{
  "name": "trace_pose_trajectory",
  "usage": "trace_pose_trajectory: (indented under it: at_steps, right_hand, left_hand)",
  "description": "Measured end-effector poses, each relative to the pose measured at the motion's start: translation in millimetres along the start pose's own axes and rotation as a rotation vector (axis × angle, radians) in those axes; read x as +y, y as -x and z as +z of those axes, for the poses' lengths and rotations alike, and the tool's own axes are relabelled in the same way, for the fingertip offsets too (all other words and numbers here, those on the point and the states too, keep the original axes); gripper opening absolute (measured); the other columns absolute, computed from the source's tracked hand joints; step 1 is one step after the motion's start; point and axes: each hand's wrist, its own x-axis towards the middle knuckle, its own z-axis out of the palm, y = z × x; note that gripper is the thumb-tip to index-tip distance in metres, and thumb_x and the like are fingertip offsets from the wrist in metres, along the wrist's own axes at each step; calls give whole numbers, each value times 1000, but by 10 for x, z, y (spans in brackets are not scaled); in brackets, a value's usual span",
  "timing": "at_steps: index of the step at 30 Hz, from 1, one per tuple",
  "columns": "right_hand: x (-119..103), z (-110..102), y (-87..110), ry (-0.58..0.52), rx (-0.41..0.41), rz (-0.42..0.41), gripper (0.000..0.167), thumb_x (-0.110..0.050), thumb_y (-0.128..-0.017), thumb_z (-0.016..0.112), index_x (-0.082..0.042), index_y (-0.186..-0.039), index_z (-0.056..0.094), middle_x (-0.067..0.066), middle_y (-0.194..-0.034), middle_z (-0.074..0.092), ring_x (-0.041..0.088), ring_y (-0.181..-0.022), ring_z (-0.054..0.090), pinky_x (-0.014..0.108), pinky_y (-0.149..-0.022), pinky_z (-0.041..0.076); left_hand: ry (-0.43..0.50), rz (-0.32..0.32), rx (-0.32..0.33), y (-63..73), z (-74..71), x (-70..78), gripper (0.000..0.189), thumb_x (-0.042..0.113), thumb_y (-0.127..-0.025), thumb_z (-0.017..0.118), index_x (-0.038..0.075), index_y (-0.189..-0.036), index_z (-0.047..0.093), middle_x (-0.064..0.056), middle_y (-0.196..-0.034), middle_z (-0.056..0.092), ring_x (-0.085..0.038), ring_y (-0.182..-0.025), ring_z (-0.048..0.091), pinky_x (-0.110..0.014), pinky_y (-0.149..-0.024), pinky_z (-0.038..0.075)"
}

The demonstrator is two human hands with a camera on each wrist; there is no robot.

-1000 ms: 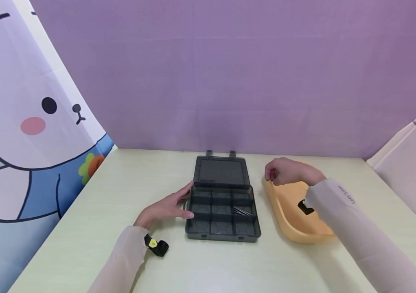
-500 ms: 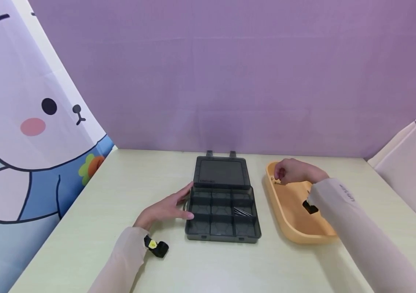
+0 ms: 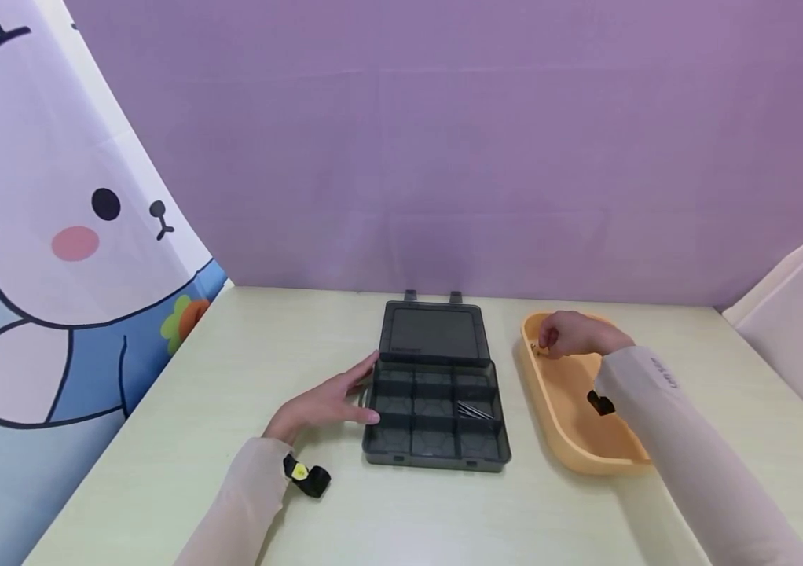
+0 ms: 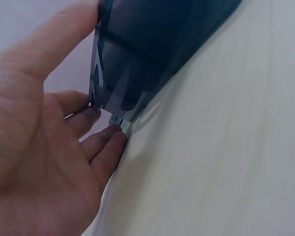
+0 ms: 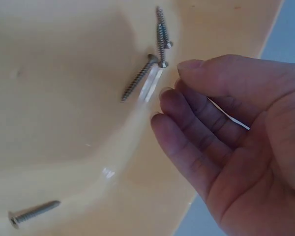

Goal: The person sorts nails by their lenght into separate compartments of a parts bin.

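Observation:
A dark, see-through compartment box [image 3: 437, 462] lies on the table with its lid [image 3: 437, 330] folded back. My left hand [image 3: 324, 405] holds the box's left side, thumb at the rim and fingers bent against the outer wall. Several thin silver rods [image 3: 474, 411] lie in the right column's middle compartment. My right hand [image 3: 574, 334] is low over the far end of an orange tray [image 3: 553, 428]. Its fingers are loosely curled, with nothing visible between them. In the right wrist view a dark screw [image 5: 136, 80] and two silver screws [image 5: 162, 42] lie just beyond the fingertips.
Another silver screw [image 5: 34, 212] lies apart at the lower left of the right wrist view. A purple cloth [image 3: 401, 157] rises behind the pale table [image 3: 288, 330]. Cartoon-printed cloth [image 3: 55, 196] stands at the left. The tray is right of the box.
My right hand has moved from above the tray's left rim rightward and down into its far end. The left hand stays on the box. The head view has shifted slightly.

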Motion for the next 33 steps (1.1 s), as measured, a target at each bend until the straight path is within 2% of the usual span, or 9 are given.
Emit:
trace_pose_trajectory:
  at_steps: [4, 8, 13, 19, 22, 26, 30, 33]
  right_hand:
    - [34, 29, -42, 7, 22, 5, 14, 1, -78, 64, 0, -92, 63, 8, -86, 63, 14, -70, 50, 26, -62, 43]
    - [68, 79, -72, 22, 57, -5, 4, -4, -85, 62, -1, -87, 62, 3, -78, 56, 14, -70, 47, 26, -64, 39]
    - [92, 151, -76, -7, 62, 0, 5, -5, -89, 57, -2, -85, 59, 2, -76, 52, 16, -71, 46, 28, -66, 37]
    - [62, 200, -82, -17, 75, -33, 11, 5, -80, 56, -1, -87, 62, 5, -79, 56, 16, -72, 47, 26, -65, 38]
    - [37, 238, -82, -24, 87, -46, 14, 8, -75, 55, -1, -84, 61, 4, -75, 54, 15, -69, 45, 26, -63, 37]
    - [25, 320, -94, -50, 108, -46, 12, 8, -73, 56, 0, -81, 61, 4, -72, 53, 14, -66, 44, 25, -60, 37]
    - [4, 386, -100, -41, 125, -27, 11, 7, -72, 57, -1, -79, 60, 3, -71, 53, 13, -64, 45, 25, -58, 37]
    - [-14, 416, -96, -36, 118, 20, 11, 6, -72, 57, -3, -78, 59, 1, -71, 51, 14, -63, 44, 24, -57, 36]
  left_hand:
    - [0, -6, -4, 16, -5, 5, 106, 39, -82, 74, 18, -155, -1, -11, -161, 1, -38, -145, 16, -52, -117, 16]
    - [11, -13, -1, 31, -10, 16, 106, 40, -81, 74, 20, -155, 0, -8, -162, 1, -37, -145, 16, -51, -118, 16]
    - [27, -17, -4, 44, -8, 13, 103, 35, -84, 73, 20, -155, 1, -7, -162, 1, -37, -145, 19, -51, -117, 19]
    - [41, -31, -1, 77, -14, 28, 100, 28, -85, 73, 21, -155, 1, -7, -162, 1, -38, -144, 19, -52, -117, 19]
    - [31, -31, -1, 99, -21, 21, 101, 29, -85, 73, 21, -155, 0, -9, -161, 1, -39, -144, 20, -53, -116, 20]
    - [25, -28, -5, 127, -36, 6, 102, 32, -84, 73, 21, -155, 0, -9, -161, 2, -40, -144, 21, -53, -116, 20]
    - [28, -20, -10, 155, -50, -8, 104, 35, -83, 74, 20, -155, 1, -10, -161, 3, -40, -144, 20, -53, -117, 19]
    - [25, -12, -15, 170, -58, -33, 105, 38, -82, 74, 20, -155, 1, -11, -161, 3, -40, -143, 21, -53, -117, 19]
